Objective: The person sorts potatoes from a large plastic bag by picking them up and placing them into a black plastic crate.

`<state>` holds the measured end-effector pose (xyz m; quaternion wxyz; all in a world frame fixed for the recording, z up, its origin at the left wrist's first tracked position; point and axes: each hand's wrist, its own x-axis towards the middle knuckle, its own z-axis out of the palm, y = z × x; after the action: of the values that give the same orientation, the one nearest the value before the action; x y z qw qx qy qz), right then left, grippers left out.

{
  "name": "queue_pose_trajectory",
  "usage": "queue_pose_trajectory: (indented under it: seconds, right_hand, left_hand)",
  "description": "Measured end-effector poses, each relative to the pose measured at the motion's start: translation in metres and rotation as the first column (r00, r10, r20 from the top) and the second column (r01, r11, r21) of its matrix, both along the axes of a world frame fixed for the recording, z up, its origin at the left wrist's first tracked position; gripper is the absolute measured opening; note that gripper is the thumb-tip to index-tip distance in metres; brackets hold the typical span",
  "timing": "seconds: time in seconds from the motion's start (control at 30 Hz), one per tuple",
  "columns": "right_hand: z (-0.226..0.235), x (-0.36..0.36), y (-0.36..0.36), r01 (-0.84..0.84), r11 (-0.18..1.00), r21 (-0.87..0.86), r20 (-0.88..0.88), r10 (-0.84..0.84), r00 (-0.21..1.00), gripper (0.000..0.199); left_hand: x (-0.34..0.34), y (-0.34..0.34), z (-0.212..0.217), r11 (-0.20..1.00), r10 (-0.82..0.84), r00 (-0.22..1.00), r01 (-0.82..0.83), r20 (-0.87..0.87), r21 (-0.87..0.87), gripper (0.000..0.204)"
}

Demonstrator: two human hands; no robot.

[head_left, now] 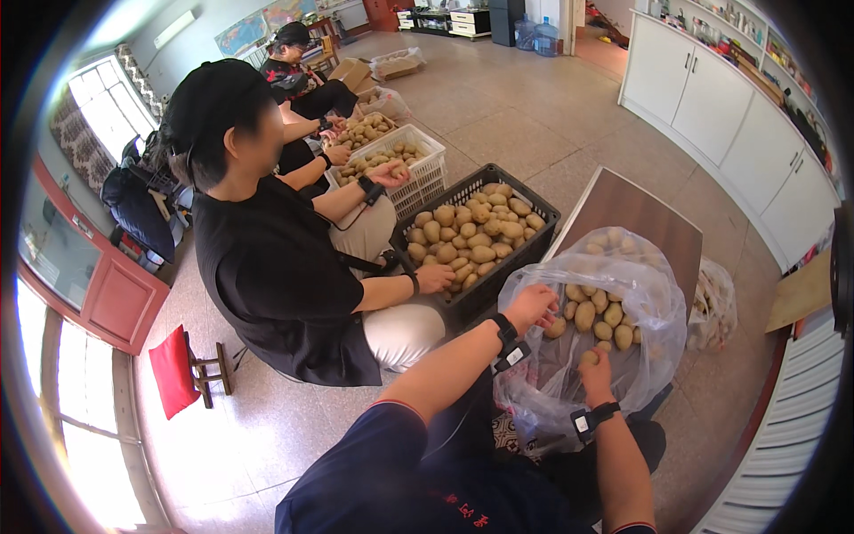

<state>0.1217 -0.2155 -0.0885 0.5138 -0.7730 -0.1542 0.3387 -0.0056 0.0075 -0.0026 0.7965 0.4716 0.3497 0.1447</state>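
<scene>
Head view: right hand [596, 372] pinches a potato [589, 358]; left hand [532, 308] by the clear bag [660, 307], grip hard to tell.

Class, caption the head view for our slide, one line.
Left hand at a clear bag of potatoes, right hand holding one.

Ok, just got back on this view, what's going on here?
The person's right hand holds a potato over the open clear plastic bag, which has more potatoes inside. The left hand is at the bag's left side; its grip is unclear. To the left, a co-worker in black has one hand at the potato-filled black crate.
</scene>
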Motion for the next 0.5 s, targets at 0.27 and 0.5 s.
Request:
queue_pose_trajectory:
  seconds: [0.27, 0.5]
  right_hand:
    - [0.049, -0.015, 0.018, 0.092, 0.96, 0.265, -0.394, 0.021, 0.919, 0.048]
    - [0.088, -0.032, 0.035, -0.036, 0.971, 0.235, -0.501, 0.153, 0.852, 0.039]
  left_hand:
    - [0.01, -0.012, -0.011, 0.919, -0.339, 0.922, 0.367, -0.189, 0.146, 0.032]
    - [0.009, -0.026, 0.01, 0.849, -0.45, 0.857, 0.498, -0.251, 0.176, 0.039]
